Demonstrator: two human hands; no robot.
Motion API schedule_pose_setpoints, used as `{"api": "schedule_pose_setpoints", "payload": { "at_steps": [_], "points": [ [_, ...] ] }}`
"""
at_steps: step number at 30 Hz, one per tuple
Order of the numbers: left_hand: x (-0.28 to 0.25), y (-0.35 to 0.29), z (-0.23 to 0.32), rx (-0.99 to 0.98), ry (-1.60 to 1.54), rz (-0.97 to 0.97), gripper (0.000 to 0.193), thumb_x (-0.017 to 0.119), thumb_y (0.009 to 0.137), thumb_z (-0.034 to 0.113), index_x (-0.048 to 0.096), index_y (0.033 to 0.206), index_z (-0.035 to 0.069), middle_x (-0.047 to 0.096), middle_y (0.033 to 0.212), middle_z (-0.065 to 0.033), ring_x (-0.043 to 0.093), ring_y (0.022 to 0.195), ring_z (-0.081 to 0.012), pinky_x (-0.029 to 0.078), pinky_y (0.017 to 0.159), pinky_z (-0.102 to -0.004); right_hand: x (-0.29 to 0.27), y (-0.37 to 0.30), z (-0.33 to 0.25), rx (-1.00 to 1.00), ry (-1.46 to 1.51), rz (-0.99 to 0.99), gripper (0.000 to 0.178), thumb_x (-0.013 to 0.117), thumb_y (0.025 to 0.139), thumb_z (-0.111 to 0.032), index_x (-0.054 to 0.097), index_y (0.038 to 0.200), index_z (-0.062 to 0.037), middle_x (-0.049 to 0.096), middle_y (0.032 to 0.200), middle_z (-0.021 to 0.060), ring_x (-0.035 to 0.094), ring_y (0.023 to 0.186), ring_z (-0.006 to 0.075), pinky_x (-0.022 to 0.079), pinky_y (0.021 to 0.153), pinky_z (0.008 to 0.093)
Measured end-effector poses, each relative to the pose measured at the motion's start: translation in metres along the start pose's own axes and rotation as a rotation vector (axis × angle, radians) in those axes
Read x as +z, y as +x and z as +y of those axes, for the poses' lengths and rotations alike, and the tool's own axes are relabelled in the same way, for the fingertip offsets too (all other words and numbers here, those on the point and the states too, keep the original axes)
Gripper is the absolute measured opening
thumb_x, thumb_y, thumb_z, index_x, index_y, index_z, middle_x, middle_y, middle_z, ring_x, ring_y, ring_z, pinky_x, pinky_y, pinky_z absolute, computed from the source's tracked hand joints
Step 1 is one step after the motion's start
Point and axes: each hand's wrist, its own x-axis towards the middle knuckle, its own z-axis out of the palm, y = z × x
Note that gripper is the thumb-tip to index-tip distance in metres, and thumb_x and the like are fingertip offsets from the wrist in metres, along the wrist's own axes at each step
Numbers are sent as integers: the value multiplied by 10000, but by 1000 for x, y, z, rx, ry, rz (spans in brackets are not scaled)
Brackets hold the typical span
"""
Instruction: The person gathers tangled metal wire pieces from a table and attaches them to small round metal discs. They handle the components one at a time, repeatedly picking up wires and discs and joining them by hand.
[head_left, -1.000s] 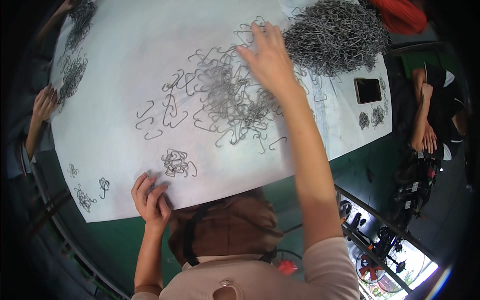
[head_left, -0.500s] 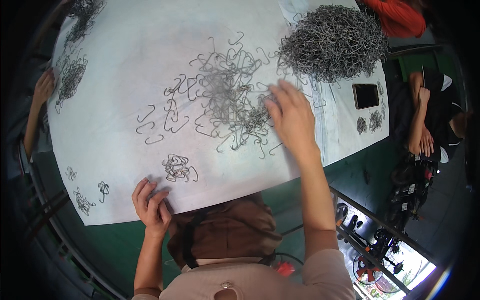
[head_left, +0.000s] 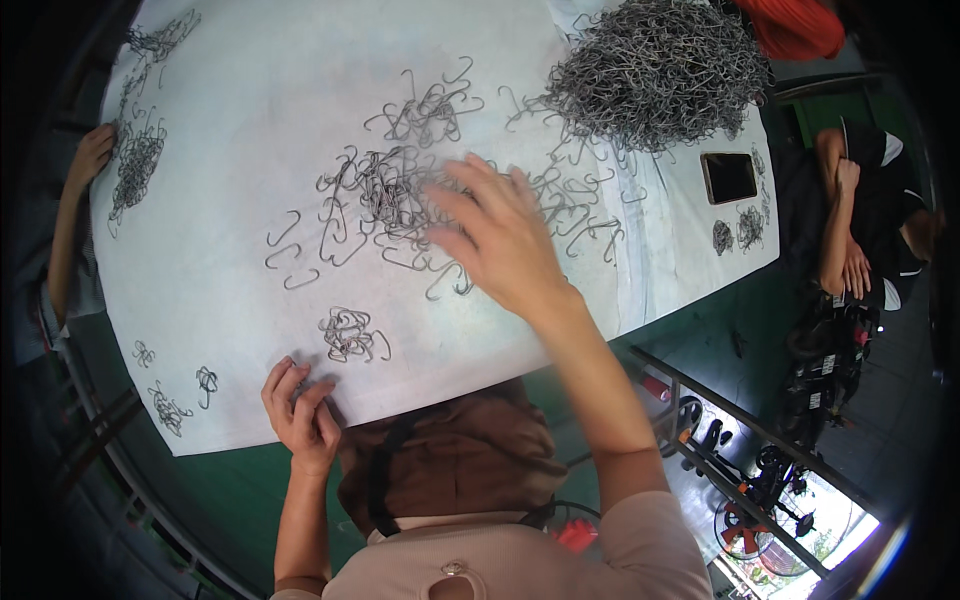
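My right hand (head_left: pixel 500 240) is over the middle of a loose spread of metal S-hooks (head_left: pixel 395 195), its fingers apart and slightly blurred. Some hooks lie beneath and beside it; the palm side is hidden. At the table's near edge rests my left hand (head_left: pixel 300 415), fingers loosely bent and apart, with nothing visible in them. Just beyond it sits a small cluster of hooks (head_left: pixel 350 335). A few single hooks (head_left: pixel 300 278) lie to the left of the spread.
A large heap of hooks (head_left: pixel 660 75) stands at the far right of the white-covered table (head_left: pixel 230 120), near a phone (head_left: pixel 730 178). Smaller piles lie along the left side, by another person's hand (head_left: pixel 95 150). Someone with folded arms (head_left: pixel 845 220) is at the right.
My right hand has swept left across the spread, and hooks there have shifted, some now lying to its right. My left hand has stayed in place.
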Motion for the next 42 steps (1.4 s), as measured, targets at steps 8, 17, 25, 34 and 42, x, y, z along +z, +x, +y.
{"api": "schedule_pose_setpoints", "payload": {
  "at_steps": [8,17,25,34,42],
  "points": [
    [-1,3,1,26,20,14,281,534,630,-141,654,795,52,595,1059,-128,549,1080,-381,477,891,-444,-33,30,48,601,-47,70,186,716,799,-252,681,846,-76,660,891,103,646,810,316,488,749,424],
    [1,3,1,26,21,63,275,540,634,-134,663,792,54,601,1052,-122,555,1072,-367,481,883,-424,-11,68,53,811,-197,-58,305,670,810,-342,709,884,-48,701,910,156,665,893,332,504,784,414],
    [2,2,0,33,-31,106,276,542,617,-129,662,787,53,608,1037,-113,568,1061,-354,480,880,-426,-48,91,49,782,-350,-489,270,579,813,-225,715,953,-39,693,1032,164,654,996,335,499,858,413],
    [2,0,-2,67,-15,108,262,544,608,-104,658,778,59,621,1005,-107,591,1028,-346,474,858,-432,-30,62,58,693,-229,-130,291,645,801,-307,711,928,-54,701,912,156,661,888,341,508,783,427],
    [3,1,-2,46,-20,112,261,530,601,-107,651,767,53,624,995,-108,595,1016,-340,476,860,-430,-28,60,94,863,519,175,210,617,897,-243,678,974,-58,639,755,29,591,671,155,471,620,296]
  ]
}}
